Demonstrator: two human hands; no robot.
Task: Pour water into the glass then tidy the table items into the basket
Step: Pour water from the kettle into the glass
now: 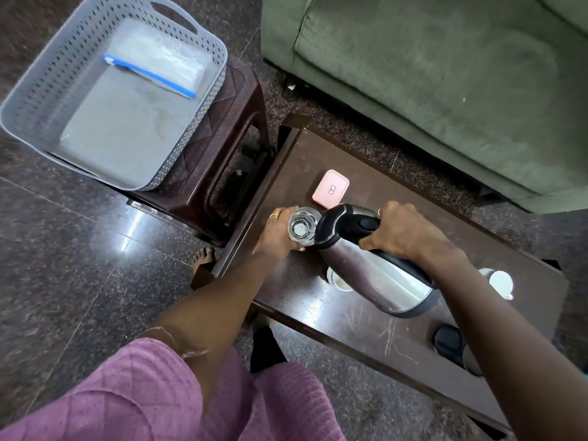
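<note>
- I see the table first, with the grey basket well apart on a stool to its left.
- The kettle is tilted, its long axis running toward the glass, spout just over the rim.
- My right hand is closed around the kettle handle.
- My left hand, the nearer one, wraps the glass and steadies it on the table.
</note>
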